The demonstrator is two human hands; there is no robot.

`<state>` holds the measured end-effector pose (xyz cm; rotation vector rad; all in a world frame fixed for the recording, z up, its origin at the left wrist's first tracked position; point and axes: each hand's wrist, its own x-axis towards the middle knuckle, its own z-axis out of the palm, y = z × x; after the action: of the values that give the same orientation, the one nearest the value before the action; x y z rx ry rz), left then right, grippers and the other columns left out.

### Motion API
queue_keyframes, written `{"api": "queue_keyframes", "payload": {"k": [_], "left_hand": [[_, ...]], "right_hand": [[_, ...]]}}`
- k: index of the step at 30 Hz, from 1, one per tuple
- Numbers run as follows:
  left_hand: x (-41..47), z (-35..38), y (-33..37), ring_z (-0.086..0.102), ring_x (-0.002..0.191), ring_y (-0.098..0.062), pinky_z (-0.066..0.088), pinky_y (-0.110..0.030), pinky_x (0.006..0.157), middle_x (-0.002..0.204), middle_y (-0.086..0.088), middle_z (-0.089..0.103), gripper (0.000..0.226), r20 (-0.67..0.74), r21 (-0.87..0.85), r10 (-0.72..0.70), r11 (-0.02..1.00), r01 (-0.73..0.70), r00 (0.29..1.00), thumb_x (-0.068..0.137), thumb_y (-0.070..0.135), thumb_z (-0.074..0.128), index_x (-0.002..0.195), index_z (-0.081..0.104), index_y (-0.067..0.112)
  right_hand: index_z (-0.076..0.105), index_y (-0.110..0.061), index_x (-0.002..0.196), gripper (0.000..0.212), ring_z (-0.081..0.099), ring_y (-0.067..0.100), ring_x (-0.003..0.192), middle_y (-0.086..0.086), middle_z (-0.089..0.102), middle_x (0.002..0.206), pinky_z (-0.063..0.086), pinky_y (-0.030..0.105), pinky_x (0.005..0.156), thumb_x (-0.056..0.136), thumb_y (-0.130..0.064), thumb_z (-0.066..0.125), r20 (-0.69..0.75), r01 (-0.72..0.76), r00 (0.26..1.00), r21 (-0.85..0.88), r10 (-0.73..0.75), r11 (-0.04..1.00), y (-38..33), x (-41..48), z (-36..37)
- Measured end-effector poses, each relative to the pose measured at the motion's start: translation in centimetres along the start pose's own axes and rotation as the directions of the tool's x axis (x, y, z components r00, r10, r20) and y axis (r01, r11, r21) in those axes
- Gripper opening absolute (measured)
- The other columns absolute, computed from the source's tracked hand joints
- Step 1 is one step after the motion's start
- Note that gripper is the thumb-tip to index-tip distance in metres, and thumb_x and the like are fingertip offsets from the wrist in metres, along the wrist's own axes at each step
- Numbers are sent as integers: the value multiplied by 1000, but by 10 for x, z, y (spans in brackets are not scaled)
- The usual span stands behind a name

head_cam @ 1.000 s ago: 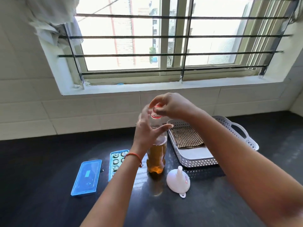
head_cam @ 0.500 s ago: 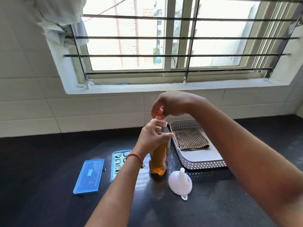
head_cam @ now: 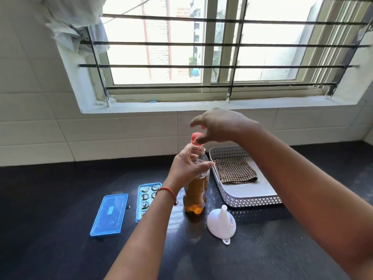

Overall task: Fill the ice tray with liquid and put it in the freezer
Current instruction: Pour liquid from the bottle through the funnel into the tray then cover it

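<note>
A person's left hand (head_cam: 189,168) is gripping the bottle (head_cam: 195,190) of amber liquid upright on the desk (head_cam: 50,199) while right-hand fingertips (head_cam: 198,140) are pinching its red cap (head_cam: 195,136), w/ the blue ice tray (head_cam: 146,196) waiting just beside — steadying the base firmly should prevent spills.

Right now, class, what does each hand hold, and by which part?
The left hand holds the bottle by its upper body. The right hand has fingertips at the red cap; its grip is unclear.

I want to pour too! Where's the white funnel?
In the head view, the funnel sits upside down on the black counter, just right of the bottle and in front of the white tray.
</note>
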<state>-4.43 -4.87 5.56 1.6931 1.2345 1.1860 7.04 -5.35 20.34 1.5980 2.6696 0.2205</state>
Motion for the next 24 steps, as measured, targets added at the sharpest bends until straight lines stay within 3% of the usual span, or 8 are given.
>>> {"api": "queue_keyframes", "payload": {"k": [2, 5, 9, 12, 15, 18, 21, 24], "left_hand": [[-1, 1, 0, 63, 102, -18, 56, -34, 85, 110, -1, 63, 51, 8, -8, 0, 1000, 0, 1000, 71, 30, 81, 114, 55, 22], [0, 1, -3, 63, 103, -16, 56, -36, 86, 114, -1, 62, 55, -1, -11, 14, 1000, -14, 1000, 70, 32, 81, 116, 54, 22], [-1, 0, -7, 63, 100, -12, 56, -30, 84, 114, -3, 60, 67, -18, -70, -16, 997, 15, 1000, 65, 31, 85, 118, 44, 22], [-5, 3, -11, 61, 101, -9, 55, -26, 85, 110, 0, 60, 68, -16, -82, -25, 996, 24, 1000, 64, 29, 85, 118, 45, 19], [-5, 5, -15, 61, 101, -9, 55, -27, 87, 113, -1, 61, 65, -47, -82, -19, 997, 15, 999, 65, 31, 85, 117, 48, 16], [-7, 6, -19, 63, 104, -11, 54, -32, 90, 113, 1, 64, 66, -74, -68, 1, 998, -6, 997, 62, 43, 84, 114, 52, 19], [-9, 7, -20, 63, 105, -15, 55, -34, 89, 111, 0, 64, 65, -67, -95, 0, 995, -6, 998, 62, 41, 84, 114, 53, 18], [-9, 3, -21, 63, 105, -11, 55, -33, 90, 112, 3, 64, 66, -11, -108, -21, 994, 19, 1000, 60, 43, 84, 115, 51, 28]], "right_hand": [[57, -22, 129, 44, 56, 20, 111, 0, 62, 126, 41, 25, 83, 88, -36, 61, 57, 67, 996, 59, -71, 996, -3, -1, 2], [70, -8, 104, 39, 62, 22, 82, 6, 70, 93, 44, 26, 62, 90, -42, 57, 40, -18, 999, 66, 15, 998, 0, 6, 5], [51, -22, 134, 54, 56, 21, 109, 3, 58, 128, 35, 23, 76, 85, -33, 67, 110, 59, 991, 110, -72, 992, 4, 3, -1], [60, -28, 125, 43, 55, 12, 95, -1, 64, 121, 34, 20, 75, 84, -21, 69, 83, 121, 988, 121, -131, 985, 2, 3, 3], [74, -16, 98, 30, 61, 13, 74, 1, 73, 92, 45, 23, 66, 81, -40, 69, -42, -45, 997, 280, 59, 959, -2, 8, 13], [65, -14, 78, 44, 61, 25, 76, 6, 63, 80, 40, 27, 63, 91, -52, 49, -233, -235, 941, 67, 244, 970, -13, 12, 27], [68, -12, 92, 45, 62, 26, 88, 10, 64, 91, 34, 28, 65, 96, -48, 41, -222, -226, 942, 134, 251, 965, -11, 13, 29], [67, -17, 111, 28, 55, 13, 87, 3, 67, 105, 38, 24, 64, 93, -35, 55, -31, -16, 999, 365, 29, 931, 0, 7, 17]]}}
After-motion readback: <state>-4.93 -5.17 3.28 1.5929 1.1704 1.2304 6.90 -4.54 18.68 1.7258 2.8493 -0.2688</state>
